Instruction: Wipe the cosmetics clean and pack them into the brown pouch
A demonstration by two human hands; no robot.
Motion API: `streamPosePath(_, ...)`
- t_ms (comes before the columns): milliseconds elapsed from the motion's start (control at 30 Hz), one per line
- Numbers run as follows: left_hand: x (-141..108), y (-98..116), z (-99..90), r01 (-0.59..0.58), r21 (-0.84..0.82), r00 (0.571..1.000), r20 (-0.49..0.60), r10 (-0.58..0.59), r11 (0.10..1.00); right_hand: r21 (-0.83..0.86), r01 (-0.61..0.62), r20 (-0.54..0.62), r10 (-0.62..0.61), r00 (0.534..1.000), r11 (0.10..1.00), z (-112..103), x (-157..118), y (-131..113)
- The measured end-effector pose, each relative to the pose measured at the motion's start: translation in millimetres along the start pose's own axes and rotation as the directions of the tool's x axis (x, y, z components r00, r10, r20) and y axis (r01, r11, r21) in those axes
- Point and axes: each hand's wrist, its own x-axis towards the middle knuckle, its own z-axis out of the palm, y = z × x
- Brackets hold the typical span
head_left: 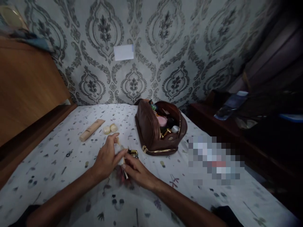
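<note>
Over the patterned bedsheet, my left hand (106, 156) and my right hand (139, 173) come together. Between them is a slim pale cosmetic item (118, 142), largely hidden by fingers, with a whitish, blurred piece around it. A dark end with a silver band (124, 174) shows below the fingers; I cannot tell if it belongs to the same item. Both hands are closed around this area. A small gold-and-black piece (133, 152) lies just beyond my right fingers. Farther off are a beige squeeze tube (92, 130) and two small round cream-coloured pieces (110, 128).
Right of my hands stands an unzipped brown makeup bag (148, 129) with several cosmetics inside. A blurred-out patch (215, 159) covers something on the right. A clear bottle (230, 105) lies beyond the bed's right edge. A wooden panel (28, 75) borders the left; the patterned wall (132, 28) rises behind.
</note>
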Motion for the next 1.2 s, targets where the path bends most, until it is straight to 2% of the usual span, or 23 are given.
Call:
streamPosePath(100,10.6,1.0,-6.6,0.058,0.046,0.997,-0.062,-0.056,0.997,-0.004,-0.005,0.039,0.005,0.999,1.000,0.0,-2.5,-4.3)
streamPosePath(200,20.5,-0.7,-16.2,0.090,0.024,0.992,-0.094,-0.088,0.996,0.018,-0.043,0.101,0.041,0.994,0.999,-0.7,-4.2,-7.4)
streamPosePath(300,27.1,-5.4,-23.3,0.119,-0.077,0.990,-0.071,-0.124,0.990,0.063,-0.082,0.153,0.071,0.986,0.995,-1.8,-4.9,-8.2)
streamPosePath(367,29.7,-8.2,-24.8,0.166,-0.223,0.983,-0.036,-0.178,0.961,0.103,-0.100,0.182,0.080,0.980,0.990,-2.7,-4.7,-7.0)
streamPosePath(467,29.8,-10.6,-22.1,0.223,-0.414,0.969,-0.005,-0.247,0.882,0.150,-0.122,0.196,0.091,0.976,0.981,-3.7,-3.7,-3.7)
streamPosePath(633,20.1,-12.0,-7.5,0.325,-0.507,0.931,0.025,-0.364,0.798,0.171,-0.134,0.190,0.101,0.977,0.976,-3.1,-3.2,-1.3)
streamPosePath(700,14.7,-11.0,-0.8,0.360,-0.572,0.910,0.042,-0.412,0.737,0.177,-0.134,0.176,0.103,0.979,0.975,-2.2,-3.0,-1.0)
streamPosePath(800,5.5,-4.5,6.8,0.398,-0.721,0.883,0.133,-0.450,0.567,0.203,-0.117,0.122,0.093,0.988,0.972,-1.6,-1.3,2.5)
streamPosePath(867,-1.6,3.1,9.8,0.462,-0.761,0.861,0.262,-0.437,0.456,0.238,-0.084,0.084,0.065,0.994,0.968,-2.2,0.8,6.8)
streamPosePath(933,-8.4,11.2,11.4,0.574,-0.715,0.811,0.431,-0.395,0.398,0.263,-0.056,0.066,0.040,0.997,0.963,-3.5,2.9,11.0)
streamPosePath(1000,-13.1,17.3,11.6,0.653,-0.660,0.757,0.548,-0.357,0.372,0.266,-0.053,0.069,0.036,0.997,0.962,-4.8,4.5,13.6)
streamPosePath(1067,-14.7,19.9,10.6,0.664,-0.653,0.747,0.569,-0.343,0.365,0.253,-0.068,0.075,0.050,0.996,0.965,-5.4,5.7,14.2)
streamPosePath(1200,-10.2,19.2,6.1,0.633,-0.698,0.769,0.514,-0.381,0.336,0.245,-0.132,0.076,0.117,0.990,0.961,-4.2,7.4,12.1)
